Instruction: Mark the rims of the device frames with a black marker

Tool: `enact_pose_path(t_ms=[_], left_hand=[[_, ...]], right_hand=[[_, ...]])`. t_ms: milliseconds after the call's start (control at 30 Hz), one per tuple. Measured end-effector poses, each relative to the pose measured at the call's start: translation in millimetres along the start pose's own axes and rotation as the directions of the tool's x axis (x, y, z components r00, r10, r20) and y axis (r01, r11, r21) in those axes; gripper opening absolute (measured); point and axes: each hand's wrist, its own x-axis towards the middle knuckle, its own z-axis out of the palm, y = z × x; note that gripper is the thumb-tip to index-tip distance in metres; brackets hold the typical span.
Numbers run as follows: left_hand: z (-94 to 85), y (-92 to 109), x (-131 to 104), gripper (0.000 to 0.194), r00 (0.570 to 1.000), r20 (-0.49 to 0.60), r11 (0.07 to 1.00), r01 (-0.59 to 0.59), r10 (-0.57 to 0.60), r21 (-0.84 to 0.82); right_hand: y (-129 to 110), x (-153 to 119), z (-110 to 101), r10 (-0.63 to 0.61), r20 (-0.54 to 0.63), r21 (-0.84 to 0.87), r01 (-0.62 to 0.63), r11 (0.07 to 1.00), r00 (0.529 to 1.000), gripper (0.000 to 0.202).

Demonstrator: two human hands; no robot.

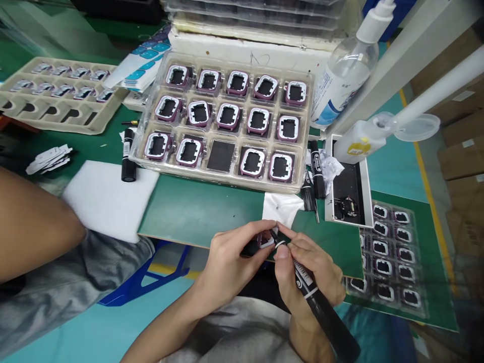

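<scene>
Left hand: one, fingers and thumb narrowed in a pinch about a purple case with a white inner frame. Grip at the rim, presumably to steady it and leave the face open to the tip.

Right hand: one, closed round a black marker, gripped near the tip, likely for fine control; thick end slanting back towards the person.

Case: one, between the fingertips of the left hand, just ahead of the right hand, the marker's tip at its upper edge. Whether the tip touches cannot be told.

Tray: one, on the bench beyond the hands; fourteen like cases in rows, one front-row pocket showing its dark pad. Pockets apparently keep the cases apart.

Wipe: one, white, spotted, between tray and hands, probably there for easy reach.

Spare markers: black, right of the tray, beside a white box.
</scene>
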Motion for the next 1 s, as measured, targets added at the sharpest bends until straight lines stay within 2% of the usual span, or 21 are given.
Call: enact_pose_path(t_ms=[200,367,733,900,1000], left_hand=[[-0.5,0,-1,0.044,0.998,0.009,0.996,0.068,-0.069,0.051],[-4.3,1,0,0.048,0.990,0.047,0.991,0.130,-0.130,0.003],[-6.9,-3,-2,0.053,0.983,0.090,0.984,0.166,-0.161,-0.056],[-10.2,-3,-4,0.054,0.979,0.110,0.984,0.175,-0.170,-0.044],[-11.0,-4,-3,0.054,0.979,0.133,0.986,0.160,-0.152,-0.055]], right_hand=[[-5,8,1,0.027,0.014,0.051,-0.028,0.998,1.000,0.025],[-10,11,4,0.085,-0.014,0.103,-0.083,0.991,0.996,0.025],[-7,1,3,0.015,-0.038,0.084,-0.012,0.996,0.999,0.029],[-1,1,5,-0.024,0.027,0.237,0.017,0.971,0.999,0.040],[-3,5,2,-0.021,0.055,0.275,0.006,0.961,0.998,0.033]])
